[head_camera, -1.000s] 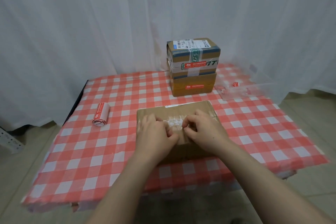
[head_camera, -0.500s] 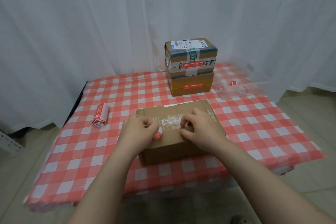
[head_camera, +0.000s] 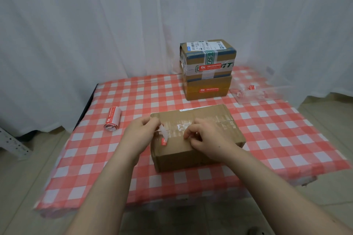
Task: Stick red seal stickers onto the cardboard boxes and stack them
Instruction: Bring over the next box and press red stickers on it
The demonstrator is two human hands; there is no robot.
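Boxes [head_camera: 191,152] [head_camera: 196,57] [head_camera: 206,83] 3, hands [head_camera: 140,136] [head_camera: 209,139] 2, pinched sticker [head_camera: 164,139] 1

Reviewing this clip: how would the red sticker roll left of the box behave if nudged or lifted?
The sticker roll looks like loosely wound, slightly flattened paper, so probably light and unlikely to roll far. Its loose layers at the near end suggest it may unwind if lifted by the outer wrap.

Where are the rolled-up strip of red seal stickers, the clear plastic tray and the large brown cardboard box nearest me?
Roll of red seal stickers [head_camera: 113,121]: head view, its middle.
Clear plastic tray [head_camera: 280,94]: head view, front wall.
Large brown cardboard box [head_camera: 183,158]: head view, front face.
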